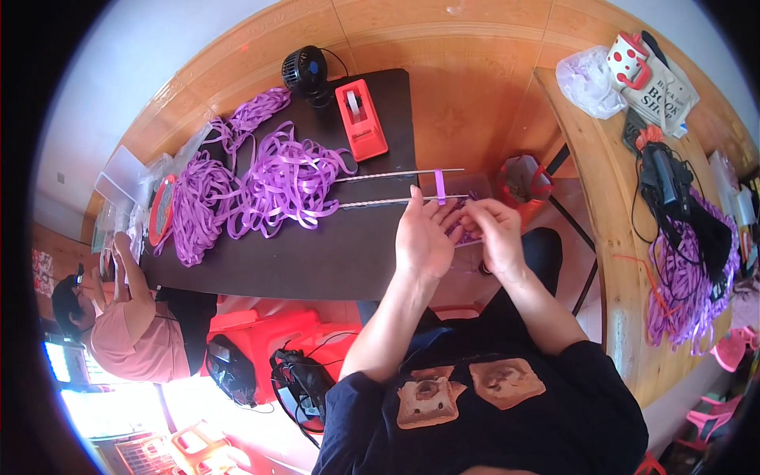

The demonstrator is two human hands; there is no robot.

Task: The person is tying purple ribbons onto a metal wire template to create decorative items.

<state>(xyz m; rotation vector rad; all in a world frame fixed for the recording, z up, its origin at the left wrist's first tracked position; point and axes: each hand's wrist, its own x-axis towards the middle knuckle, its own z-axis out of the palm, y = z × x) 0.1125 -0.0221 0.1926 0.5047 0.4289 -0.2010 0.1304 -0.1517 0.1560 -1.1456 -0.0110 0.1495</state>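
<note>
Two thin metal rods stick out past the dark table's right edge, side by side. A short purple ribbon strip crosses both near their tips. My left hand is open, palm up, just below the nearer rod, its thumb raised beside it. My right hand is closed in a pinch by that rod's tip, close to my left fingertips. What it pinches is too small to make out. Small purple pieces show between and beneath my hands. A loose heap of purple ribbon lies at the rods' other end.
The dark table bears a red tape dispenser and a black fan. A red bag stands beyond my hands. The wooden table on the right carries more ribbon. At left, a person works at the table's end.
</note>
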